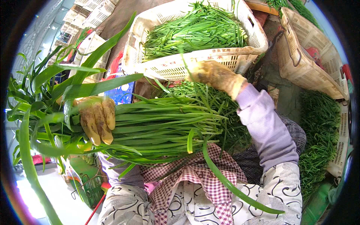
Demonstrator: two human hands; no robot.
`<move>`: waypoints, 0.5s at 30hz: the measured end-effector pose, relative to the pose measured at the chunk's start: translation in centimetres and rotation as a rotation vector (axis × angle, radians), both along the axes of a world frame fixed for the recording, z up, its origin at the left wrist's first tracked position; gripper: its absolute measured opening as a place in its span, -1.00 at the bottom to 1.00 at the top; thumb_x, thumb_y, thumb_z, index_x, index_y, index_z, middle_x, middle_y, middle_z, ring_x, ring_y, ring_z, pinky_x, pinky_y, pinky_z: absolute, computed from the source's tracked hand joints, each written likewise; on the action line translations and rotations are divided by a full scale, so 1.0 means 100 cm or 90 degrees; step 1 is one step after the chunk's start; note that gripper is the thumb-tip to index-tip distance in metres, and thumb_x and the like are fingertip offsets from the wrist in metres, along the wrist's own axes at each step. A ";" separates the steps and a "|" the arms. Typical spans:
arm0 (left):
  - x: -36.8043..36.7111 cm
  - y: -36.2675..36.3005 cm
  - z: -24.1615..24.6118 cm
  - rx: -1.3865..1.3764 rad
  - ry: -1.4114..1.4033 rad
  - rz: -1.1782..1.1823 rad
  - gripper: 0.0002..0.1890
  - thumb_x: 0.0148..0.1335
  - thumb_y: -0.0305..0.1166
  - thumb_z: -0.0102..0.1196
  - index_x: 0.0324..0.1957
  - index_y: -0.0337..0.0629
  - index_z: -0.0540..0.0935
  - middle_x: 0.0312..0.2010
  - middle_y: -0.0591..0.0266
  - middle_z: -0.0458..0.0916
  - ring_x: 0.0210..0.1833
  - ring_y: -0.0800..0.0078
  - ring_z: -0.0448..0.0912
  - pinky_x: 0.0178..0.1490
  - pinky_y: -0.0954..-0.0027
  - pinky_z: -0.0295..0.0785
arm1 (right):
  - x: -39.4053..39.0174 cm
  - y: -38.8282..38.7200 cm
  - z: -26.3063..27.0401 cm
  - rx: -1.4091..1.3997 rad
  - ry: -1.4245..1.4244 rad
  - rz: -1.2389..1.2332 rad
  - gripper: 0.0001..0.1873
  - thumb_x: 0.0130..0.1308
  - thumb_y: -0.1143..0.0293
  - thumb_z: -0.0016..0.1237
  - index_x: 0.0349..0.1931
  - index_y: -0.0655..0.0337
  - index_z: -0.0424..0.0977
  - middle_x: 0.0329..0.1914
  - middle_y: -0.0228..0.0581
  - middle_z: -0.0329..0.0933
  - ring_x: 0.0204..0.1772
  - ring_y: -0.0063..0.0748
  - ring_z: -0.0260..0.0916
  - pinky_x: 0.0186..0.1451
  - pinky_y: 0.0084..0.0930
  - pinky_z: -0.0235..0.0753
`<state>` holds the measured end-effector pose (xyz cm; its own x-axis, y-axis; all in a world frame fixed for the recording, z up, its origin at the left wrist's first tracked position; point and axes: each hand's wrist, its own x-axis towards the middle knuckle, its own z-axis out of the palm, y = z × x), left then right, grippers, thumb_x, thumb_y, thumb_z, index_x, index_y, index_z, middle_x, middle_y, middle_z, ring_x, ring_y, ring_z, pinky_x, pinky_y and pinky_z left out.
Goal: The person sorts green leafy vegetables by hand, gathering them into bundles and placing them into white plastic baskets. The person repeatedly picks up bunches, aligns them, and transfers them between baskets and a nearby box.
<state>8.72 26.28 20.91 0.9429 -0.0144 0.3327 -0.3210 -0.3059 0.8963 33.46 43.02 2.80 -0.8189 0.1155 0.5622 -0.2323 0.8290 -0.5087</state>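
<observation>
My left hand, in a soiled yellowish glove, grips a thick bundle of long green leaves, which look like garlic chives. The bundle lies sideways above my checkered apron, its pale cut ends at the right and its leafy tips fanning out at the far left. My right hand, gloved too, is raised above the cut ends, at the near wall of a white plastic crate. A thin leaf hangs by its blurred fingertips; whether they hold it is unclear. More leaves are heaped inside that crate.
Under the bundle lies a loose pile of leaves. Another white crate stands upper right, above a dark green heap. At left are red ties by a blue box, a green basket and a red rod.
</observation>
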 end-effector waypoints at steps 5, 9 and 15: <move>0.001 -0.002 -0.003 -0.035 -0.019 0.081 -0.69 0.38 -0.24 -0.02 -0.17 -0.29 0.68 -0.14 -0.01 0.69 -0.08 0.31 0.66 0.10 0.41 0.39 | -0.035 -0.041 0.023 -0.295 -0.262 0.182 -0.78 0.23 0.27 0.05 -0.28 0.23 0.59 -0.42 -0.22 0.59 -0.39 -0.36 0.51 -0.32 -0.43 0.49; -0.008 -0.003 -0.012 -0.107 0.024 0.022 -0.65 0.39 -0.23 -0.07 -0.17 -0.28 0.69 -0.18 -0.04 0.69 -0.14 0.30 0.67 -0.02 0.39 0.44 | -0.019 -0.036 0.015 -0.703 -0.304 0.113 -0.66 0.25 0.12 0.03 -0.34 0.26 0.62 -0.44 -0.36 0.57 -0.43 -0.50 0.43 -0.32 -0.53 0.45; -0.013 -0.027 -0.021 -0.019 -0.132 0.140 -0.66 0.41 -0.27 -0.13 -0.22 -0.25 0.70 -0.25 0.07 0.72 -0.19 0.39 0.69 -0.05 0.49 0.43 | 0.081 0.011 -0.075 -1.111 0.161 -0.122 -0.39 0.27 -0.06 0.05 0.05 0.34 0.46 -0.48 -0.63 0.33 -0.54 -0.71 0.10 -0.38 -0.66 0.28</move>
<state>7.39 23.61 18.81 0.8341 0.1958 0.5157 -0.4267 -0.3635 0.8281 41.59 44.12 -4.71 -0.6445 0.7356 -0.2087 -0.4119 -0.5640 -0.7157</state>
